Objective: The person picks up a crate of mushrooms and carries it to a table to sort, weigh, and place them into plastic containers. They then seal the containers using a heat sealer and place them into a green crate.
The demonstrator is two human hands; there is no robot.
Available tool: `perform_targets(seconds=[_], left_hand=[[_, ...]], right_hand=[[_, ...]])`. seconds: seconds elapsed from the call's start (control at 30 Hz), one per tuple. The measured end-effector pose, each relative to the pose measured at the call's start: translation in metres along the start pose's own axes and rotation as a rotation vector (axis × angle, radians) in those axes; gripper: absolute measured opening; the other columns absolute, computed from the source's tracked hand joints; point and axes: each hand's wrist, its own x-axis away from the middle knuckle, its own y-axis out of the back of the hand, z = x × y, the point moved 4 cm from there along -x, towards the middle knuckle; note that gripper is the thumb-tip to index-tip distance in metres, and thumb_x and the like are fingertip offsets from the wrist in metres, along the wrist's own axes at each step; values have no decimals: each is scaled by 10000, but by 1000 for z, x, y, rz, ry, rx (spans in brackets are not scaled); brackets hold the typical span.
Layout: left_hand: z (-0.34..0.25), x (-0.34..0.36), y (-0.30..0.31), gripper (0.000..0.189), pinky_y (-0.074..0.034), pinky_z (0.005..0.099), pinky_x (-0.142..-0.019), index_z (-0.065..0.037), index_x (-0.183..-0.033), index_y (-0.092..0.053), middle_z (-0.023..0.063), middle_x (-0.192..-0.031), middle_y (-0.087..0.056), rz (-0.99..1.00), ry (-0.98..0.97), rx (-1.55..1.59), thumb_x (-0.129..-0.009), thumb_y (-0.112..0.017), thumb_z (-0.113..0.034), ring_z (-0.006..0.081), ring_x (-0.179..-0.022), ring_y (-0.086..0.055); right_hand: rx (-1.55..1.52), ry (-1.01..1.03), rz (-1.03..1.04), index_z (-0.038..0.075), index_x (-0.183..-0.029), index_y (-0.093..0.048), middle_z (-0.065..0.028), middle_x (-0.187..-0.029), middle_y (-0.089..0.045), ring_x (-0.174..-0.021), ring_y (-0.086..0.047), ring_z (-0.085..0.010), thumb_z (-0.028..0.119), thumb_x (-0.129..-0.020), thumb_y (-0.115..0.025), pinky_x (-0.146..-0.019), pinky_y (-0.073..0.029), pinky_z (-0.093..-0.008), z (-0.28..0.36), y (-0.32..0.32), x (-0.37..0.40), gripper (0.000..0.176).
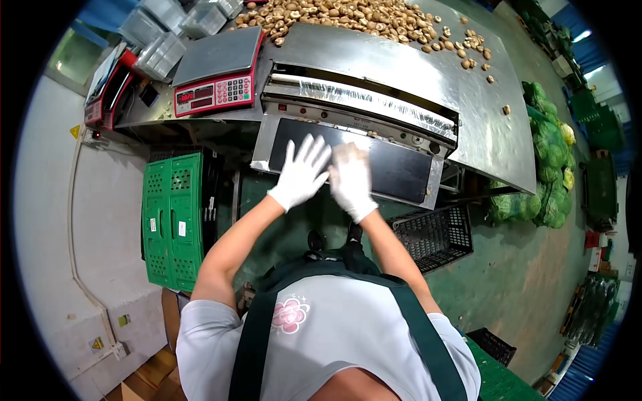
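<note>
My left hand [304,172], in a white glove, has its fingers stretched out and spread over the front edge of a black plate [397,171]. Beside it, my right hand [350,179] is gloved too, its fingers extended but blurred and its thumb close to the left hand. Neither hand shows anything in its grasp. The plate belongs to a film wrapping machine, and a roll of clear film [374,102] lies in the slot behind it. Small knobs and buttons line the panel between roll and plate.
Many mushrooms [348,17] cover the back of the steel table [498,137]. A red-framed scale [217,70] stands left, near clear plastic trays [160,55]. Green crates [172,220] are stacked at lower left. A black crate [435,237] and net-bagged cabbages [552,167] sit right.
</note>
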Motion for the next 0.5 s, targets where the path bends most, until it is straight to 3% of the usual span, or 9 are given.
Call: perform_targets(seconds=[0.03, 0.07, 0.13, 0.2, 0.3, 0.4, 0.43, 0.5], left_hand=[[-9, 22, 7, 629, -107, 520, -1070, -5, -1342, -303, 202, -1422, -238, 41, -89, 29, -829, -502, -311, 330, -1340, -189], [-9, 50, 25, 573, -130, 494, -1076, 31, -1291, -360, 226, -1388, -284, 19, -37, 347, -810, -529, -229, 339, -1327, -220], [4, 129, -5, 386, -243, 479, -1033, -20, -1127, -544, 160, -1283, -443, 110, -228, 329, -791, -557, -209, 291, -1244, -366], [19, 210, -32, 273, -291, 461, -1002, -41, -1004, -611, 133, -1223, -503, 297, -169, 319, -795, -552, -206, 272, -1175, -440], [30, 249, -40, 189, -367, 421, -947, -48, -908, -640, 143, -1150, -558, 223, 329, 316, -806, -546, -177, 291, -1092, -507], [31, 223, -40, 163, -422, 389, -883, -53, -895, -641, 133, -1064, -605, 65, 479, 401, -801, -560, -160, 291, -989, -564], [26, 209, -35, 149, -451, 371, -835, -59, -895, -642, 120, -991, -631, -51, 420, 370, -799, -567, -144, 283, -915, -591], [18, 187, -34, 153, -446, 372, -847, -58, -909, -637, 117, -1006, -627, -57, 416, 429, -802, -563, -138, 277, -935, -586]], right_hand=[[-78, 119, -47, -11, -1257, -398, -256, -1300, -387, -1235, -336, -417, 158, -799, -516, -1040, -235, -498, 19, -14, 8, 502], [-268, 98, 60, 8, -1222, -459, -205, -1225, -484, -1171, -425, -385, 118, -778, -530, -1018, -303, -453, 39, -3, 7, 463], [-1059, -16, 636, 42, -1086, -565, -143, -1082, -582, -1056, -523, -336, 108, -761, -548, -940, -402, -405, 43, -2, 19, 332], [-533, 323, 70, 60, -850, -605, -100, -813, -608, -818, -576, -304, 113, -753, -546, -720, -478, -404, 57, 20, -3, 125], [-335, 437, -10, 42, -922, -580, -129, -973, -585, -923, -539, -309, 205, -792, -558, -833, -430, -403, 56, -2, -59, 210], [-181, 565, 73, 47, -1042, -559, -130, -1083, -541, -1004, -501, -304, 263, -832, -523, -865, -410, -407, 58, -41, -111, 303], [-143, 530, 80, 45, -1042, -559, -128, -1075, -545, -996, -505, -300, 263, -836, -521, -853, -416, -404, 53, -49, -118, 302], [-107, 453, 137, 41, -1051, -553, -120, -1023, -570, -952, -517, -290, 264, -845, -515, -805, -436, -396, 44, -47, -127, 306]])
